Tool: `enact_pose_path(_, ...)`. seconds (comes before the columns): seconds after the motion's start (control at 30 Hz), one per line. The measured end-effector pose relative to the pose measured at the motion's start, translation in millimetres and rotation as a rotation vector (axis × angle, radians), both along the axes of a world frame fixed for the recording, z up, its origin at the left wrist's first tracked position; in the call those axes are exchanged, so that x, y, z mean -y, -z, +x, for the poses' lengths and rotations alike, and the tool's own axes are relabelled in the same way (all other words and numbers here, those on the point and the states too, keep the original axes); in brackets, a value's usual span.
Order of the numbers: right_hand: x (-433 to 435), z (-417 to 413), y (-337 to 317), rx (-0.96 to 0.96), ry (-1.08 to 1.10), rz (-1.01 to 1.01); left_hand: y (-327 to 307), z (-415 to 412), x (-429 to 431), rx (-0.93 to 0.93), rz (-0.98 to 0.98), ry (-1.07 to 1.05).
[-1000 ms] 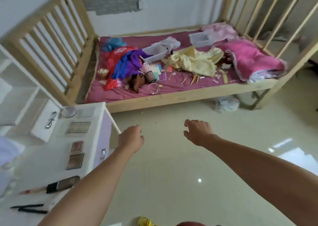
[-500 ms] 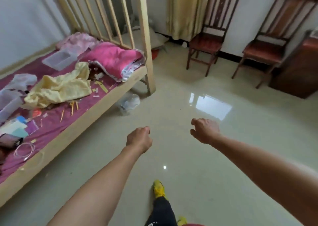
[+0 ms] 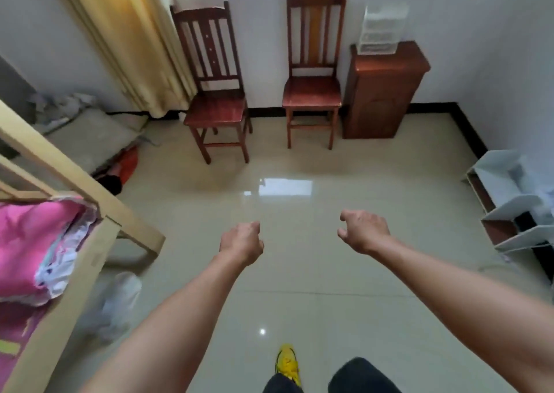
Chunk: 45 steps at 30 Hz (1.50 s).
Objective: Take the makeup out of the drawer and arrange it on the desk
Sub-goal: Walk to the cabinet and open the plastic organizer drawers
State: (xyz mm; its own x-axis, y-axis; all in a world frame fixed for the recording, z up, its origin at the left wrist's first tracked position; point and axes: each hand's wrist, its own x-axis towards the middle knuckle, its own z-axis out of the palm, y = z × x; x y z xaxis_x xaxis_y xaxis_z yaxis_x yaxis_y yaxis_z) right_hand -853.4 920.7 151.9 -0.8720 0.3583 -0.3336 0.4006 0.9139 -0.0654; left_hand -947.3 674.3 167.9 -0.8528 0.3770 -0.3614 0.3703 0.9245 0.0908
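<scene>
**Room with tiled floor, both hands raised and holding nothing**

- Floor [image 3: 299, 275]: glossy beige tile, reflecting a window.
- Far wall: two dark red-brown slat-back wooden chairs, one on the left [image 3: 215, 108] and one on the right [image 3: 311, 90]. Beside them is a matching wooden cabinet [image 3: 380, 93] with a clear plastic drawer unit [image 3: 382, 30] on top.
- Left: yellow curtain [image 3: 126, 39], pale wooden bed frame [image 3: 45, 153], pink quilt [image 3: 27, 243], crumpled white plastic bag [image 3: 117, 299] on the floor.
- Right: white angled shelf unit [image 3: 509, 201].
- Left hand [image 3: 241, 241]: arm outstretched, palm down, fingers curled under in a fist, holding nothing.
- Right hand [image 3: 364, 231]: arm outstretched, fingers half curled, thumb apart, holding nothing.
- Makeup: cannot tell where it is from this view.
- Below: yellow shoe [image 3: 287, 362].
</scene>
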Motion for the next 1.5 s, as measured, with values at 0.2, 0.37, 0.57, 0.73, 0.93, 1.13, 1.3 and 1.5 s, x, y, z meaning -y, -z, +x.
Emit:
enact_pose_path(0.2, -116.8, -42.5, 9.9, 0.019, 0.186, -0.012, 2.9, -91.5, -143.8, 0.013, 0.01, 0.208)
enact_pose_path(0.37, -246.1, -95.7, 27.9, 0.049, 0.303, -0.03, 14.6, -155.5, -279.6, 0.035, 0.017, 0.306)
enact_pose_path(0.57, -392.6, -168.7, 12.7, 0.021, 0.391, -0.053, 3.7, -233.2, -422.9, 0.038, 0.097, 0.275)
enact_pose_path(0.73, -473.7, -227.8, -4.8, -0.02, 0.358, -0.025, -6.0, -283.9, -505.1, 0.023, 0.126, 0.267)
enact_pose_path(0.93, -556.6, -311.5, 1.8, -0.023, 0.327, -0.02, 8.8, -370.2, -590.1, 0.038, 0.102, 0.254)
enact_pose_path(1.13, -661.9, -417.8, -1.0, -0.012, 0.386, -0.002, 22.2, -495.5, -697.0, 0.072, 0.139, 0.252)
enact_pose_path(1.3, -736.8, -507.3, -17.2, -0.076, 0.462, -0.043, 11.2, -588.2, -775.2, 0.08, 0.204, 0.227)
enact_pose_path(1.5, -794.5, -588.3, -2.3, -0.075, 0.489, -0.131, 14.5, -664.5, -837.0, 0.156, 0.238, 0.19)
